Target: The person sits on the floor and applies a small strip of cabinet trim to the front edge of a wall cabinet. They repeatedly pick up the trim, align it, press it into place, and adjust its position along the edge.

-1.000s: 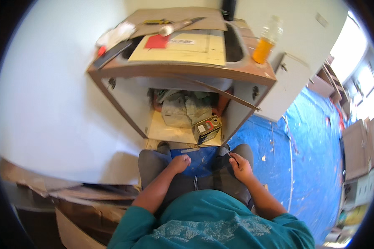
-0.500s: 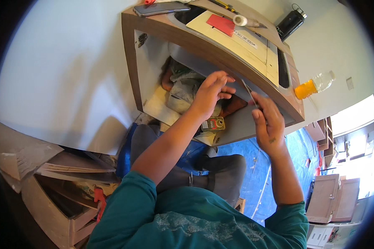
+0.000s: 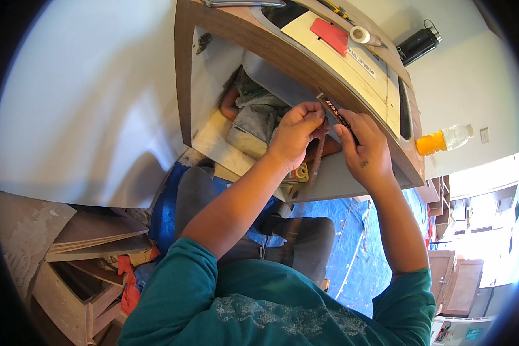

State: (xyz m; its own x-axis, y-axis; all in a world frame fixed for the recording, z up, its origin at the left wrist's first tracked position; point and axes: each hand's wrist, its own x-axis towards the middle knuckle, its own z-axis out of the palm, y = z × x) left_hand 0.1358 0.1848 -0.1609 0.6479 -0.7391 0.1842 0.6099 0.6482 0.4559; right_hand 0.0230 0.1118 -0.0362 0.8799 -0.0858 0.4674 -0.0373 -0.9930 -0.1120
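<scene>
My right hand (image 3: 364, 147) grips a flat, narrow dark tool (image 3: 341, 118) with light lettering, held slanting along the cabinet's front edge. Its far end reaches past my left fingertips. Close beside it, my left hand (image 3: 297, 135) is closed in a pinch. A thin brown strip (image 3: 318, 158), blurred, hangs down from those left fingers. Both hands are in front of the open wooden cabinet (image 3: 183, 75). Inside the cabinet, behind my left hand, lie grey dusty cloths or bags (image 3: 254, 121) and a small yellow-green tin (image 3: 297, 175), partly hidden by my forearm.
On the cabinet top rest a cream panel (image 3: 357, 75), a red card (image 3: 330, 36), a white-ended tool (image 3: 360, 36), a black flask (image 3: 419, 43) and a bottle of orange liquid (image 3: 435, 142). Wooden boards (image 3: 98, 230) lie left; blue sheeting (image 3: 323, 214) covers the floor.
My hands have come together. The right hand has turned the tool so its lettered face shows. My left fingers have closed, and a thin strip now hangs from them. The view has shifted slightly.
</scene>
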